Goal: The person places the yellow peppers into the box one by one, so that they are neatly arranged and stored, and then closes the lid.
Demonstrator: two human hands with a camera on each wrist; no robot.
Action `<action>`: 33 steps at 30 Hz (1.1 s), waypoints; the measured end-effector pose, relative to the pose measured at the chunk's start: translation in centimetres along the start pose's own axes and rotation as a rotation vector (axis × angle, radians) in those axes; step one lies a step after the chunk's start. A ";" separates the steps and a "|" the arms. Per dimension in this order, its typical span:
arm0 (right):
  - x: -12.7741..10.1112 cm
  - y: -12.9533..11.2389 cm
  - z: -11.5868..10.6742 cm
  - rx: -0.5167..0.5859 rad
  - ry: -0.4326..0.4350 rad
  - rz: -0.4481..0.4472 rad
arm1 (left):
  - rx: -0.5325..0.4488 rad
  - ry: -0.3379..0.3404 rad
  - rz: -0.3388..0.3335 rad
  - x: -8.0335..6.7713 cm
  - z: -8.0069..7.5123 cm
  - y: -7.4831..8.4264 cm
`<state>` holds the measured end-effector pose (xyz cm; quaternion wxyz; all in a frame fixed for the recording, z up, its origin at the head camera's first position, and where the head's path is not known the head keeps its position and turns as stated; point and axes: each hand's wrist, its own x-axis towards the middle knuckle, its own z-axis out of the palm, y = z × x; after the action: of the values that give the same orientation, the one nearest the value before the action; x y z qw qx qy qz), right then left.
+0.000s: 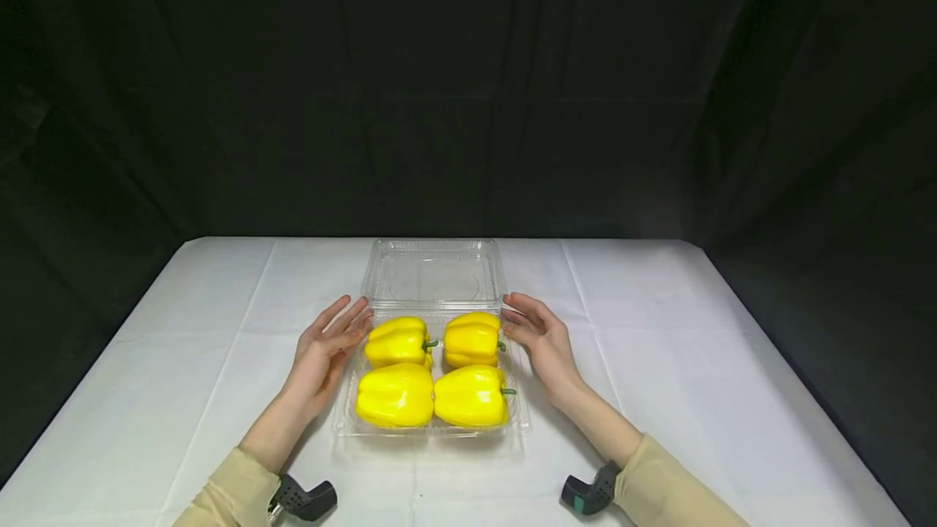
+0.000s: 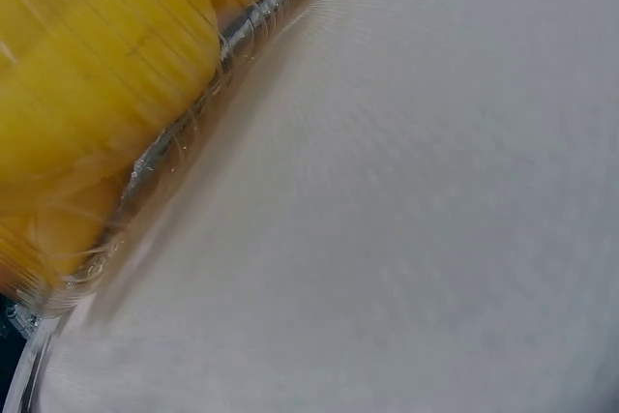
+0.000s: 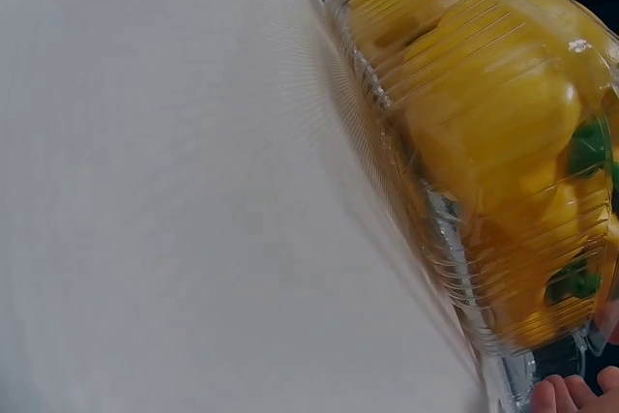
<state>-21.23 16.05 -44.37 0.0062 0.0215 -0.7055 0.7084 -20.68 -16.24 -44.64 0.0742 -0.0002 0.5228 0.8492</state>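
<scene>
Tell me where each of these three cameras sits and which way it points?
Head: worn on the head, looking forward and down at the clear tray of yellow peppers; left hand, right hand and both sleeves show.
Left wrist: low beside the tray's wall; no hand visible.
Right wrist: low on the tray's other side; fingertips at the bottom edge.
All share the peppers, tray and white tablecloth.

4 yellow peppers (image 1: 433, 371), clear container (image 1: 433, 273), white tablecloth (image 1: 703, 364)
</scene>
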 end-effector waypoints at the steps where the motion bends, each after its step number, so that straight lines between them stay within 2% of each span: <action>1: 0.0 0.0 0.0 0.017 -0.003 0.003 | -0.019 -0.006 0.001 0.0 0.0 0.0; 10: -0.2 -0.2 0.3 0.063 -0.016 -0.011 | -0.082 -0.054 0.006 -0.2 -0.2 0.2; 16: -0.2 -0.1 0.3 0.067 -0.019 -0.045 | -0.112 -0.043 0.005 -0.3 0.0 0.3; 24: -0.3 0.2 0.2 0.086 -0.028 -0.136 | -0.130 -0.052 0.022 -0.3 -0.1 0.3; 33: -0.6 0.0 0.2 0.108 -0.023 -0.148 | -0.123 -0.049 0.026 -0.4 0.0 0.2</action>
<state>-20.63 15.84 -44.44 0.0491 0.0820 -0.6626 0.7428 -20.31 -16.40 -44.38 0.0760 0.0229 0.4674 0.8805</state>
